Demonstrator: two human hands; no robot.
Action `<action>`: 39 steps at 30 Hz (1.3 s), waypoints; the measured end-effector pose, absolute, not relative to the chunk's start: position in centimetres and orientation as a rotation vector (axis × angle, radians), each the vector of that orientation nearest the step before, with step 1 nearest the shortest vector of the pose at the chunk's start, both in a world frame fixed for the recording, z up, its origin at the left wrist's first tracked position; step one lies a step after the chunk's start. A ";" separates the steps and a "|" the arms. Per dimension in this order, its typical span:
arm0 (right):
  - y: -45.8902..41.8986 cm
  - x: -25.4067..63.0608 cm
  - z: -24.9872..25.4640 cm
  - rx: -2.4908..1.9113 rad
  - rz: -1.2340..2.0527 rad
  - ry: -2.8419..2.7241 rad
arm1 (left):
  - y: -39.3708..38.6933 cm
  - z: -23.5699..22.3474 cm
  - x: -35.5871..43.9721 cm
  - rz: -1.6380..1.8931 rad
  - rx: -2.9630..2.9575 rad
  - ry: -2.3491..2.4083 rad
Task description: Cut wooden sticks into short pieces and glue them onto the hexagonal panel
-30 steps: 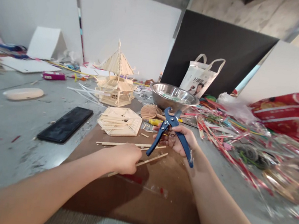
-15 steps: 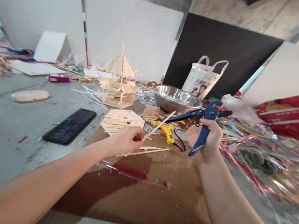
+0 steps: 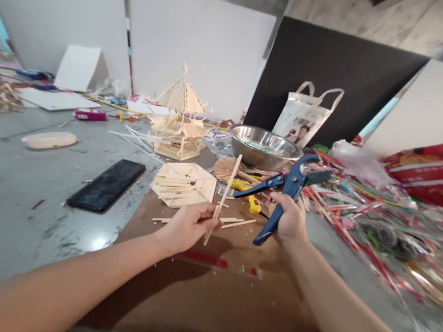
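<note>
Between the thumb and fingers of my left hand [image 3: 193, 224] is a thin wooden stick [image 3: 228, 188], held nearly upright above the brown board [image 3: 236, 304]. My right hand [image 3: 290, 218] is wrapped round one handle of a blue pipe cutter [image 3: 293, 185], whose handles and jaws are spread apart. More loose sticks [image 3: 240, 223] lie on the board behind my left hand. A hexagonal stick panel [image 3: 184, 183] with several sticks on top sits just beyond. Partly hidden by the cutter, a yellow glue gun [image 3: 250, 198] rests beside it.
Behind the panel stands a wooden pagoda model [image 3: 181, 120]. A metal bowl [image 3: 265, 145] and a white bag [image 3: 303, 117] are at the back. To the left lies a black phone [image 3: 107, 184]. Clear and red strips [image 3: 347, 231] clutter the right side. A red-marked clear strip [image 3: 209, 259] lies in front.
My left hand has lifted the stick off the board and turned it nearly upright. The cutter in my right hand swung right and up, then came back slightly left.
</note>
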State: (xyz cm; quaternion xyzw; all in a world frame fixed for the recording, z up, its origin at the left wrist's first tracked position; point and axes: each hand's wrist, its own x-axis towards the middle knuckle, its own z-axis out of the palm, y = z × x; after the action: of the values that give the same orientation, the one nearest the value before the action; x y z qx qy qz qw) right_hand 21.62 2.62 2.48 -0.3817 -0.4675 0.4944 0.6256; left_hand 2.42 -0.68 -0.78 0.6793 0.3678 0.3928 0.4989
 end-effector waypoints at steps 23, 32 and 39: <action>1.1 21.0 -0.2 -0.988 0.528 -1.406 | -0.5 -1.3 1.9 0.825 1.781 0.943; 0.2 21.5 1.0 -1.179 -0.099 -1.848 | -0.6 -1.4 1.9 0.894 2.000 1.079; 0.4 21.1 1.0 -1.388 -0.220 -1.982 | -0.4 -1.6 1.4 0.943 2.246 1.320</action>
State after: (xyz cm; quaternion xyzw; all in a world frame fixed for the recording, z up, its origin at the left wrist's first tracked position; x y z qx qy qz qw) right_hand 21.06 0.41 1.02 -0.5354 -0.7646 -0.0849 0.3486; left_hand 1.42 -0.37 -1.56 0.7967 0.4683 0.3346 0.1843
